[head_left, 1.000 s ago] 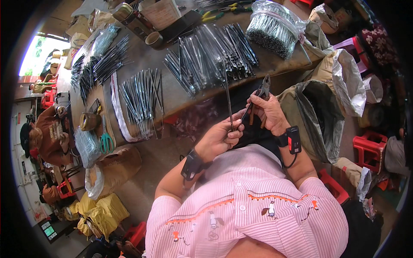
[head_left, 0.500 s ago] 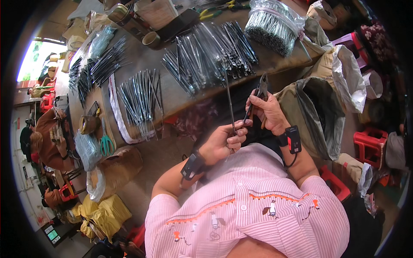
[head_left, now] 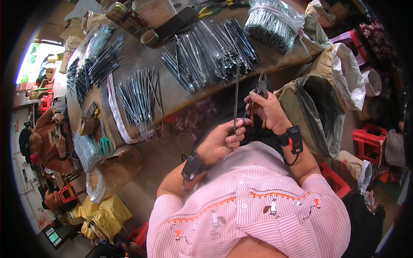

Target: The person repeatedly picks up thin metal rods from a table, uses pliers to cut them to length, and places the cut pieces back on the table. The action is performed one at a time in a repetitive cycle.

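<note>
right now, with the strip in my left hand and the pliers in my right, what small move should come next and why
Perhaps tilt the pliers toward the thin dark strip: in the right hand they point upward, apart from the strip, while the left hand holds the strip nearly upright close by.

Left hand (head_left: 223, 139) holds rod (head_left: 236, 95); right hand (head_left: 270, 112) holds pliers (head_left: 262, 86).
</note>
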A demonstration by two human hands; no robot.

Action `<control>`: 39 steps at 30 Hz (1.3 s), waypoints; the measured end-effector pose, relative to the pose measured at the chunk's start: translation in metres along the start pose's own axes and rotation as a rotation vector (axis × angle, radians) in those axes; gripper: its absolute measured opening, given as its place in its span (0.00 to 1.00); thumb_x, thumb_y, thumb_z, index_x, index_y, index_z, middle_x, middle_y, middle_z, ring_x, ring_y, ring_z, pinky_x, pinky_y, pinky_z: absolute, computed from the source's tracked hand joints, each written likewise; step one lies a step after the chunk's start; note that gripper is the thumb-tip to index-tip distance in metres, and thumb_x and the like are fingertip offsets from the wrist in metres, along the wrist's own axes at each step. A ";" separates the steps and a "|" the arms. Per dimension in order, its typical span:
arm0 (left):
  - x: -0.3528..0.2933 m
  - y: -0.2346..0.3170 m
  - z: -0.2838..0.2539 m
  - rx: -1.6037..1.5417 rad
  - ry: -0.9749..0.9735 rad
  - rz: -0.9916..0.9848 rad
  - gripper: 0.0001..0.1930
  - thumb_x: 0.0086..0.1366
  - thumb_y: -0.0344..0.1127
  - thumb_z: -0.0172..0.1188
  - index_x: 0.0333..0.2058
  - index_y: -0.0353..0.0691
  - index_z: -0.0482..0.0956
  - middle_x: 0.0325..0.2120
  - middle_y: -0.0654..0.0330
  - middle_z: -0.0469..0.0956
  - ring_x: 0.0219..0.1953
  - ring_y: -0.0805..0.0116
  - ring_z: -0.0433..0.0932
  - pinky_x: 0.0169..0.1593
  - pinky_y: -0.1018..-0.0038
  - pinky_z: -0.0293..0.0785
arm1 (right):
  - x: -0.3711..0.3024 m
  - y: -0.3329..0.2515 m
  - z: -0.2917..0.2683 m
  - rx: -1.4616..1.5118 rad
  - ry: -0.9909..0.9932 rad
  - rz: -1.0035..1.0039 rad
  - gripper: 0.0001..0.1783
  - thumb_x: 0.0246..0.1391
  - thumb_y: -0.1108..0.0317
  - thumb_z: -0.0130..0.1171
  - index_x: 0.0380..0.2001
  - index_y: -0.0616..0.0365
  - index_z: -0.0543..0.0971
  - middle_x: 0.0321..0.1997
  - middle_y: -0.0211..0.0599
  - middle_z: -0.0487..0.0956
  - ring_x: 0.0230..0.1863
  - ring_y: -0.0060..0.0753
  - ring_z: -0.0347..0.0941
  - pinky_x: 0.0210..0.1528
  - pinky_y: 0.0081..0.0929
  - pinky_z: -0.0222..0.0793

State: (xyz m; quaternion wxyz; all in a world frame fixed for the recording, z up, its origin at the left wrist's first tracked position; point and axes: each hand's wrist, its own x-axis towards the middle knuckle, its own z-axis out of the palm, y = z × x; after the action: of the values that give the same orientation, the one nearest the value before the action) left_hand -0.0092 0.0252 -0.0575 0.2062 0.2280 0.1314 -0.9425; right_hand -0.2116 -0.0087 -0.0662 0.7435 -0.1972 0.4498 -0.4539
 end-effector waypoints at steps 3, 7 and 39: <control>-0.006 -0.002 0.006 0.300 0.056 0.171 0.09 0.68 0.33 0.53 0.43 0.36 0.74 0.19 0.69 0.66 0.13 0.84 0.58 0.14 0.86 0.52 | -0.004 -0.004 -0.007 0.203 -0.004 0.033 0.11 0.58 0.64 0.57 0.34 0.64 0.74 0.35 0.43 0.78 0.35 0.38 0.77 0.39 0.30 0.76; -0.012 -0.003 0.017 0.628 0.129 0.393 0.08 0.68 0.33 0.53 0.42 0.36 0.75 0.18 0.70 0.69 0.12 0.86 0.59 0.15 0.87 0.52 | -0.011 -0.010 -0.029 0.602 0.128 0.075 0.15 0.57 0.64 0.54 0.32 0.69 0.76 0.40 0.51 0.78 0.46 0.48 0.76 0.47 0.34 0.77; -0.006 -0.008 0.054 1.369 0.284 0.683 0.11 0.67 0.30 0.52 0.45 0.36 0.78 0.20 0.73 0.69 0.20 0.86 0.64 0.23 0.85 0.60 | -0.059 -0.012 -0.034 -1.061 -0.329 -0.410 0.34 0.40 0.75 0.49 0.58 0.59 0.66 0.47 0.47 0.72 0.45 0.44 0.71 0.50 0.33 0.68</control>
State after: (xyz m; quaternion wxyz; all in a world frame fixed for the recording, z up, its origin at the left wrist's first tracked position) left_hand -0.0278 0.0154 -0.0065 0.2795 0.4511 -0.5320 -0.6598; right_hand -0.2573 0.0390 -0.0468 0.5002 -0.6929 0.4468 -0.2648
